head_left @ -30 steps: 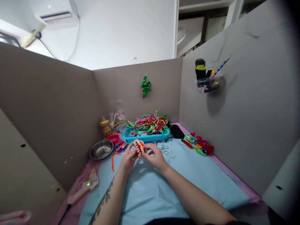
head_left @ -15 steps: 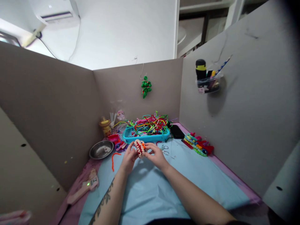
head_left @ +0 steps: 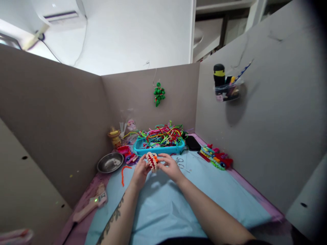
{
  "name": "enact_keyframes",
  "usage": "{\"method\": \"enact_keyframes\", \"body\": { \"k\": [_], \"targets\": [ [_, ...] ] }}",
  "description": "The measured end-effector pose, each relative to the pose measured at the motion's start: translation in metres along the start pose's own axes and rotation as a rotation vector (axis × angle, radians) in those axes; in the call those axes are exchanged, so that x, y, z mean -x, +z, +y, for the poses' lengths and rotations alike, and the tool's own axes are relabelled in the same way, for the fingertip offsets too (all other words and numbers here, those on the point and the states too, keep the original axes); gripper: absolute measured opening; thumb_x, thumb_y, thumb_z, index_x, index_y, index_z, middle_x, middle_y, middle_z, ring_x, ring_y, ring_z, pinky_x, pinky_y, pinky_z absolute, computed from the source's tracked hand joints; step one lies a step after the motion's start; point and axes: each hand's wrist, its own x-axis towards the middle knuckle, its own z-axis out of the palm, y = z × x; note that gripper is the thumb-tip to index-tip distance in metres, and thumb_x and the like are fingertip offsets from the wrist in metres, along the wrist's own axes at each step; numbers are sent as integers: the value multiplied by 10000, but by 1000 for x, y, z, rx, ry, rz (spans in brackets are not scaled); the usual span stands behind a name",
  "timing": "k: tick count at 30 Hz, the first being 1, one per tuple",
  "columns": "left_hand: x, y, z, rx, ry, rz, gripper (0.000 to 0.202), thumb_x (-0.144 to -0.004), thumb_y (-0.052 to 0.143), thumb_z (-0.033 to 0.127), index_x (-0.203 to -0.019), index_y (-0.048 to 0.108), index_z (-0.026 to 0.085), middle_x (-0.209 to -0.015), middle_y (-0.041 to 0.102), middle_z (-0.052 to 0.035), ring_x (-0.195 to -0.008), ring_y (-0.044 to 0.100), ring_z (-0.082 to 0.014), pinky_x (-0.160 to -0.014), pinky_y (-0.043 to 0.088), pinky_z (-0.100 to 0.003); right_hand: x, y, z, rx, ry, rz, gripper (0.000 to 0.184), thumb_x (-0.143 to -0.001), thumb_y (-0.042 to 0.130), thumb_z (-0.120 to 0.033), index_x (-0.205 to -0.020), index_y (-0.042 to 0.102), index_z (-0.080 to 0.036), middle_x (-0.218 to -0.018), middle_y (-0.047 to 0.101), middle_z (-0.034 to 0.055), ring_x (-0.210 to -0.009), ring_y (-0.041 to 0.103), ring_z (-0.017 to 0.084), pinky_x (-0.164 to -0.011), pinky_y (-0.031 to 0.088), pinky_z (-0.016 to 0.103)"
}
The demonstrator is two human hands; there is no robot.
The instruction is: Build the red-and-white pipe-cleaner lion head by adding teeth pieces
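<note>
A small craft piece (head_left: pixel 151 162) of cream bobbly rows with a dark red band and an orange spot, seemingly pipe cleaner work, is held up above the blue table cover (head_left: pixel 166 211). My left hand (head_left: pixel 140 171) grips its left side with fingers and thumb. On its right side, my right hand (head_left: pixel 171 169) pinches it near the orange part. The fingertips behind the piece are hidden. On the cover to the left of my left hand lies a bent orange pipe cleaner (head_left: pixel 123 176).
Behind my hands stands a blue tray (head_left: pixel 159 150) heaped with colourful pipe cleaners (head_left: pixel 166 134). To the left are a metal bowl (head_left: pixel 108 164) and a pink glue gun (head_left: pixel 92 206). A black phone (head_left: pixel 192 143) and finished-looking colourful pieces (head_left: pixel 218 158) lie right. Grey panels (head_left: pixel 153 115) surround the table.
Almost nothing differs. My right hand's fingers have shifted slightly on the craft piece, which both hands still hold in the same place.
</note>
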Motion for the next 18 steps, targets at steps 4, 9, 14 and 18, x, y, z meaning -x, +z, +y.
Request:
{"method": "enact_keyframes", "body": {
  "k": [4,9,14,18],
  "targets": [
    [-1,0,0,3,-5,24,549,-669,717,255,-1157,478,179,-967,652,-75,-731,636,-155,-665,477,-259,1,3,1,5,-39,8,213,-726,596,-246,-911,702,-232,-1155,552,90,-1022,563,216,-715,516,318],
    [-2,0,1,60,3,-17,538,-642,722,169,-1127,491,171,-999,636,-82,-761,638,-161,-682,483,-267,2,6,-1,-28,-110,12,204,-766,553,-252,-926,677,-230,-1090,585,83,-979,580,203,-701,527,311],
    [0,0,5,142,-8,-36,429,-675,658,125,-1078,523,183,-1030,620,-57,-785,628,-147,-661,487,-241,3,5,-2,-8,-139,123,213,-772,566,-270,-971,610,-209,-964,617,63,-895,590,185,-736,506,318],
    [0,0,3,155,-16,-23,429,-680,655,122,-1076,507,195,-1058,606,-49,-821,623,-145,-698,482,-244,4,4,-5,100,-200,110,116,-774,580,-279,-844,637,-205,-942,619,68,-917,567,196,-725,477,303]
  ]
}}
